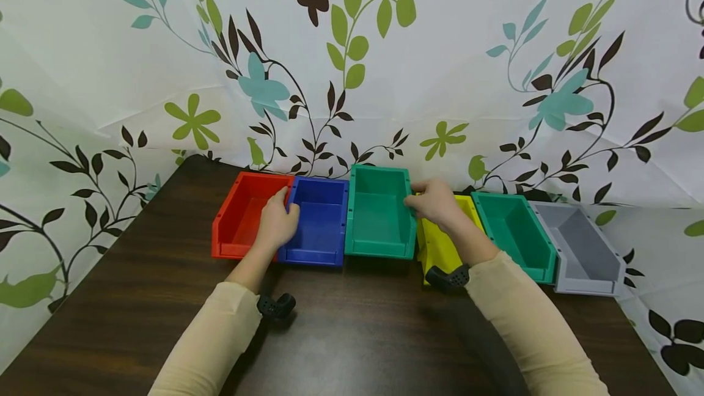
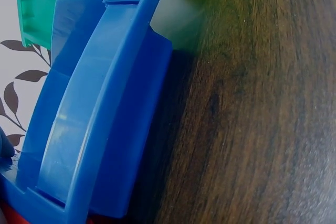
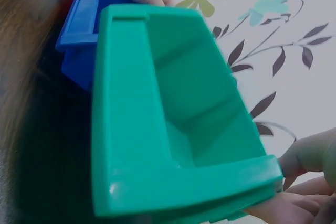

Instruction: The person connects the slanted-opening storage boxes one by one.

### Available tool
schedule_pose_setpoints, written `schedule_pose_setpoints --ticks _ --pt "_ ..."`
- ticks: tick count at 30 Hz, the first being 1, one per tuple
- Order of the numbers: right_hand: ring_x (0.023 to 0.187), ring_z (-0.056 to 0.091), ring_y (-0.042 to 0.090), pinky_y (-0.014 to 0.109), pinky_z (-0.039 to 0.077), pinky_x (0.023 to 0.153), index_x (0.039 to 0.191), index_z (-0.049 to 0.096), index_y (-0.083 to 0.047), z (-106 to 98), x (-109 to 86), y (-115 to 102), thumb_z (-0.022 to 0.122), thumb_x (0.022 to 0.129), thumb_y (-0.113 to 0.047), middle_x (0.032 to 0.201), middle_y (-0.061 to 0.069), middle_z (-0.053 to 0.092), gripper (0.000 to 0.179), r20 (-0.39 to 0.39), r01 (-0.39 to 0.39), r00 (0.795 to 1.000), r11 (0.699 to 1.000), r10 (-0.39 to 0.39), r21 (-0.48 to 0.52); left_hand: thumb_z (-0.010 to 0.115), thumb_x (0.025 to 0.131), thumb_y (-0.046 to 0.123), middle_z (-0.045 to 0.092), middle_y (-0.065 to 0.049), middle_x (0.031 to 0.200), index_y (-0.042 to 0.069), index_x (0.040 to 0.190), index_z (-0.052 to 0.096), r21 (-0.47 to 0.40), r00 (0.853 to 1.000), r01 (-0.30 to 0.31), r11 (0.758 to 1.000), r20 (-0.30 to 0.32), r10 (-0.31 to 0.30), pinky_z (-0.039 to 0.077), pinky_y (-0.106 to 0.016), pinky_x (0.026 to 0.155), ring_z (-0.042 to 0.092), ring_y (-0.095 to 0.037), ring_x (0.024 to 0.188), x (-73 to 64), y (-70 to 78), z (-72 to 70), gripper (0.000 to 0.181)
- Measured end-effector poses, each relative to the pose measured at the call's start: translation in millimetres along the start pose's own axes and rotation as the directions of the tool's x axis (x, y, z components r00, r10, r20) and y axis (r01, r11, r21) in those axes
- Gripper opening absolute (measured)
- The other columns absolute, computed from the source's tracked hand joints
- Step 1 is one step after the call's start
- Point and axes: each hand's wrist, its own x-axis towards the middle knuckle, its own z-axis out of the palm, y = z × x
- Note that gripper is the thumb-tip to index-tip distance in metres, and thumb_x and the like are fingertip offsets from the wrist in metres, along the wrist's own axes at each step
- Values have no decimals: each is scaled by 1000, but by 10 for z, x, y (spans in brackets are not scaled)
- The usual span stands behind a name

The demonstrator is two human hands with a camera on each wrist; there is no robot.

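My right hand (image 1: 437,203) grips the right side wall of a green bin (image 1: 379,243), thumb and fingers pinching its edge. In the right wrist view this bin (image 3: 136,182) fills the middle, its inside bare, with my fingers (image 3: 294,205) at its lower right corner. My left hand (image 1: 277,222) holds the side wall between the red bin (image 1: 239,249) and the blue bin (image 1: 313,255), its thumb over the blue bin's inside. The left wrist view shows the blue bin's front lip (image 2: 100,108) close up, with only a sliver of my hand at the left edge.
A yellow bin (image 1: 440,249) lies partly under my right forearm. Right of it stand a second green bin (image 1: 522,237) and a grey bin (image 1: 585,249). All are on a dark wooden table (image 1: 352,335), with a leaf-patterned sheet (image 1: 385,96) behind.
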Motion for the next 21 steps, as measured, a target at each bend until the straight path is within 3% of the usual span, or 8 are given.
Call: schedule_pose_setpoints --ticks 5,7,10,14,17,21 --pt "68 57 18 23 51 62 128 55 6 -11 -9 -68 57 88 -10 115 21 60 42 6 41 999 996 -41 -78 41 90 15 44 -29 139 -4 142 36 2 1000 19 1000 15 -19 32 -55 108 44 -45 126 14 -9 3 56" --pt "68 57 18 23 52 64 128 54 6 -18 -12 -73 57 89 -11 118 22 59 42 24 41 999 995 -39 -91 41 90 15 44 -28 139 -4 142 36 10 999 25 1000 20 -26 33 -55 108 44 -45 126 23 -22 2 56" --pt "87 63 26 31 56 75 134 48 7 -28 -11 -62 57 92 -17 129 24 54 49 49 36 998 996 -32 -85 41 90 15 44 -28 139 -3 143 35 18 999 29 999 26 -29 33 -55 108 44 -44 126 25 -24 -5 56" --pt "116 57 33 42 52 90 142 39 3 -3 14 -13 56 94 -27 137 23 50 59 27 84 996 990 -82 -113 42 90 16 44 -27 140 -3 143 36 11 999 32 999 26 -32 33 -54 108 44 -44 127 21 -10 -3 56" --pt "125 50 34 46 47 97 143 37 0 55 28 21 55 94 -32 140 21 48 61 -14 150 988 967 -157 -205 42 90 16 44 -27 140 -3 143 36 5 999 32 999 22 -33 33 -54 108 44 -43 127 20 -13 2 56" --pt "135 37 38 51 37 106 144 34 1 157 3 12 55 94 -34 149 22 34 65 -38 221 969 926 -244 -308 42 90 16 44 -27 140 -3 142 36 3 1000 29 1000 8 -29 33 -54 108 44 -44 127 14 -23 9 56"
